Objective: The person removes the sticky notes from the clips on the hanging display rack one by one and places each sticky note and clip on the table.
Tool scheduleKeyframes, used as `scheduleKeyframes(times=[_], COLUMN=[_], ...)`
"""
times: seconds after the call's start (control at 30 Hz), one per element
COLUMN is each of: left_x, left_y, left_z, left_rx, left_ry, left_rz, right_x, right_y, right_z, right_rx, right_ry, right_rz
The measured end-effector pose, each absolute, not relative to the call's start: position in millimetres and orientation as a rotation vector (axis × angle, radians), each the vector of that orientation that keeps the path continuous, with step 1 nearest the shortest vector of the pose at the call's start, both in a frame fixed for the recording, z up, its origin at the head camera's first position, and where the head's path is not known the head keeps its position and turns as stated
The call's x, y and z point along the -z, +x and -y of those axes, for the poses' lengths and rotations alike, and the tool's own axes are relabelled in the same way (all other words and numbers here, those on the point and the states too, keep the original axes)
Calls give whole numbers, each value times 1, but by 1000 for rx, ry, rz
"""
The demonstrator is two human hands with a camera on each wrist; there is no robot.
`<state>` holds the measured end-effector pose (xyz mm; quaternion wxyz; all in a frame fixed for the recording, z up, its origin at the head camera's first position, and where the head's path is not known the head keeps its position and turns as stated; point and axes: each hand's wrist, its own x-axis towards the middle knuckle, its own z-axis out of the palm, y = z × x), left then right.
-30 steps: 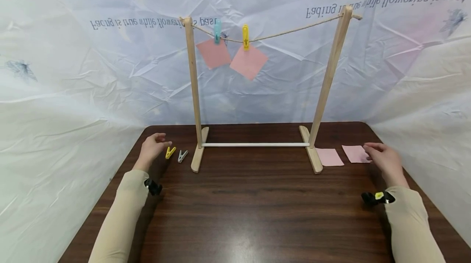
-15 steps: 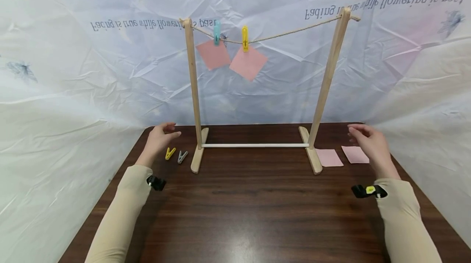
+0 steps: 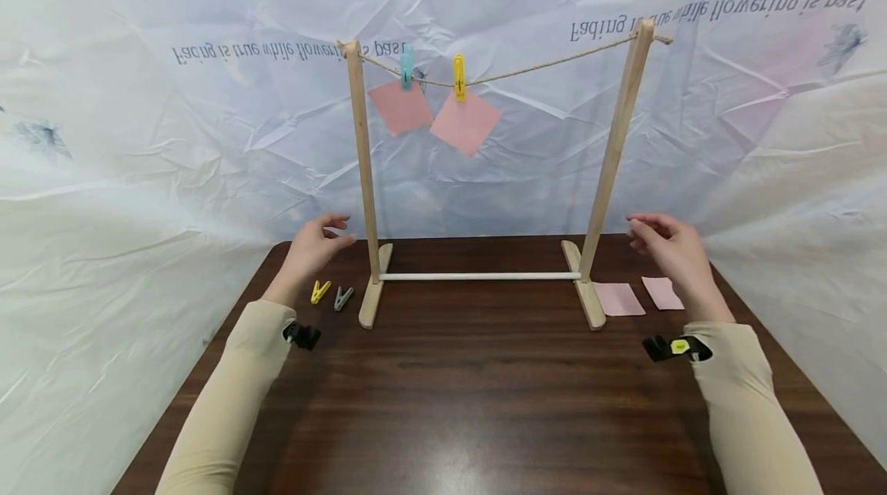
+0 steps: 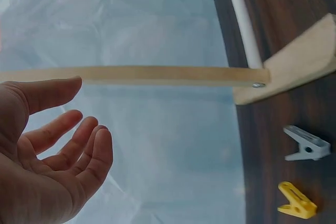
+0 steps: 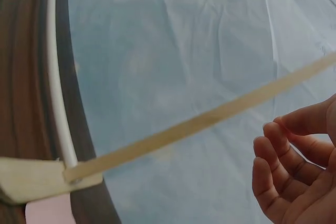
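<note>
Newly, left hand [image 3: 312, 249], fingers parted, and right hand [image 3: 677, 252], fingers loosely curled, had moved inward near the wooden stand [image 3: 363, 148]; yellow clip [image 4: 298, 203], grey clip [image 4: 315, 144] and pink squares [image 3: 619, 299] lay unmoved on the bench [image 3: 485, 387].

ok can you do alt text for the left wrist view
An empty left hand, fingers loosely bent, shows at the left in front of a pale wooden post that runs across much of the picture. At lower right, a grey clothespin and a yellow clothespin lie on a dark wood table.

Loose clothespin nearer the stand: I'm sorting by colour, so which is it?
The clothespin is grey, clearest in the left wrist view.
</note>
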<state>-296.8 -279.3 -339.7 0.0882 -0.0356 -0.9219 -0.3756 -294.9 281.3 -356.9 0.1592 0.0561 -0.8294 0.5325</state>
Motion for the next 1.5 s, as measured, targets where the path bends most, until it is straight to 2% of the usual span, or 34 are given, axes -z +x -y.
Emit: scheduleKeyframes(times=[1.07,1.5], left_x=[249,213], left_y=[-294,-293], left_z=[228,193], left_rx=[1221,1177], left_ry=[-351,-444], left_rz=[2521,2503], right_x=[294,273], right_y=[-312,-325], right_z=[-205,-170], right_rx=[-1568,-1586], right_ry=[458,543], right_rz=[2289,2283])
